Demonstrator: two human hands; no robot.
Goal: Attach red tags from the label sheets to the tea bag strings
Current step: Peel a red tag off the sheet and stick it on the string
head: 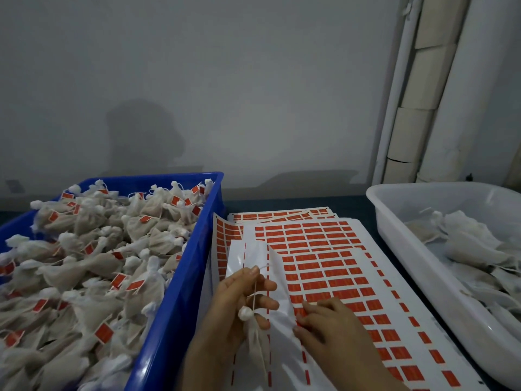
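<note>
Blue crate (pixel 183 277) left: tagged bags heaped, likely the done pile. Left hand (pixel 239 303) clamped on one tea bag (pixel 258 348), string (pixel 255 292) pinched taut, ready for tagging. Right hand (pixel 329 323), fingers bent, tips on label sheets (pixel 324 241) among red tags (pixel 318 285); pinch unclear. White tub (pixel 408 249) right: untagged supply.

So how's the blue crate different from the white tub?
The blue crate is heaped to its rim with tea bags; the white tub holds a shallow layer. Many bags in the blue crate carry red tags; none show in the white tub. The crate sits left of the label sheets, the tub right. Both hold pale tied tea bags.
</note>
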